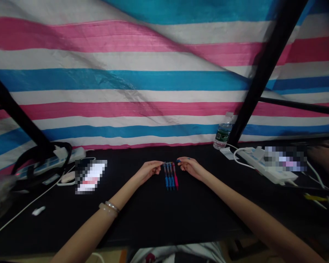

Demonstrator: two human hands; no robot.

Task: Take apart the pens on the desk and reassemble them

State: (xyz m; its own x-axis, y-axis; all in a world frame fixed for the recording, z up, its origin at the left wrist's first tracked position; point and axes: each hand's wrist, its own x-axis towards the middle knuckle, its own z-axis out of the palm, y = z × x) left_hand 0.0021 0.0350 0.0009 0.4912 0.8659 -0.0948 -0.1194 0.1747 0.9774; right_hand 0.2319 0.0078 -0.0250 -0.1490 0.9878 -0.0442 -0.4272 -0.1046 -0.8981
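Note:
Three blue pens [169, 179] lie side by side on the black tabletop [153, 219], with a pink pen [176, 178] along their right side. My left hand [150, 170] is at the far end of the row, its fingers closed and the fingertips against the end of the leftmost blue pen. Whether it grips anything there is too small to make out. On the other side, my right hand [191, 167] has curled fingers just right of the pink pen's far end. A small blue piece [178, 160] shows at its thumb and fingertip.
Left of my arms lie a lit phone [91, 177], a power strip [52, 162], cables and a small white object [38, 210]. A water bottle [223, 132] stands back right, near another power strip [265, 166]. Another person's blurred hand [325, 157] is at far right. Striped sheeting [126, 80] hangs behind.

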